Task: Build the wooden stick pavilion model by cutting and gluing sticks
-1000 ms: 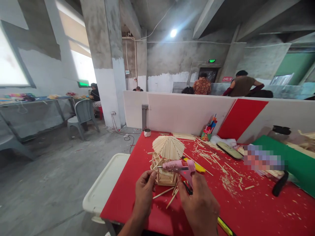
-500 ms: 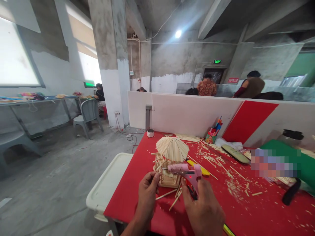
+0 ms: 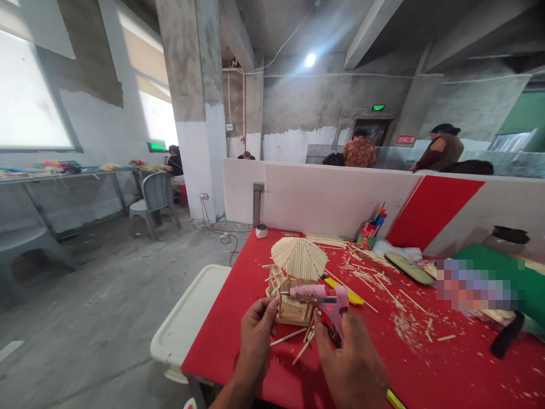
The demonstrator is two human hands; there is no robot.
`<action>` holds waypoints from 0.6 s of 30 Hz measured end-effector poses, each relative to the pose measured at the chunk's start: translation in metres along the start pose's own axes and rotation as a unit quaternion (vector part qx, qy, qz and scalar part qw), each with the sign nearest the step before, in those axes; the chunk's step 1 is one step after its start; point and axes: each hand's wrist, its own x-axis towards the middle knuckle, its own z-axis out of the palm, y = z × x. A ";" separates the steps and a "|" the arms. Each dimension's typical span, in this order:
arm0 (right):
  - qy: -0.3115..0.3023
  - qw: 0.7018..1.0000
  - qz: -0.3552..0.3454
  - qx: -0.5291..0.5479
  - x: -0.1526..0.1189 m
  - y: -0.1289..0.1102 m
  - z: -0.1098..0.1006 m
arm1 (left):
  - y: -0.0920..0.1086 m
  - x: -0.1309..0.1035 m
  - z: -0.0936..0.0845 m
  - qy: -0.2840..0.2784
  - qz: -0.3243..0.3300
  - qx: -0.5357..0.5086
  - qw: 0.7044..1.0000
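A small house-like model of wooden sticks [image 3: 294, 309] stands on the red table, topped by a fanned stick roof [image 3: 299, 258]. My right hand [image 3: 351, 355] is wrapped round the handle of a pink glue gun [image 3: 326, 296], whose nozzle points left across the front of the model. Left of the nozzle is my left hand [image 3: 258, 326], thumb and fingers pinched together near the model's left corner; what they hold is too small to make out. Loose sticks [image 3: 304, 347] lie between the hands.
A yellow cutter [image 3: 349, 292] lies behind the glue gun. Sticks and shavings are scattered to the right. At the back are a tape roll [image 3: 261, 230], a pen cup [image 3: 366, 238] and a green case [image 3: 409, 268]. A white stool [image 3: 187, 318] stands left of the table.
My hands and the glue gun have hardly moved. Beyond the partition, the person at the right has shifted and turned slightly.
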 end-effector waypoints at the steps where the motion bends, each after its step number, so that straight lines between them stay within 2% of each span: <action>1: 0.002 1.000 0.000 -0.001 0.000 0.000 0.000 | 0.000 0.000 0.000 0.000 0.000 0.000 1.000; 18: 0.005 1.000 0.004 0.006 -0.004 0.001 0.003 | -0.006 0.003 -0.002 -0.006 0.004 -0.002 1.000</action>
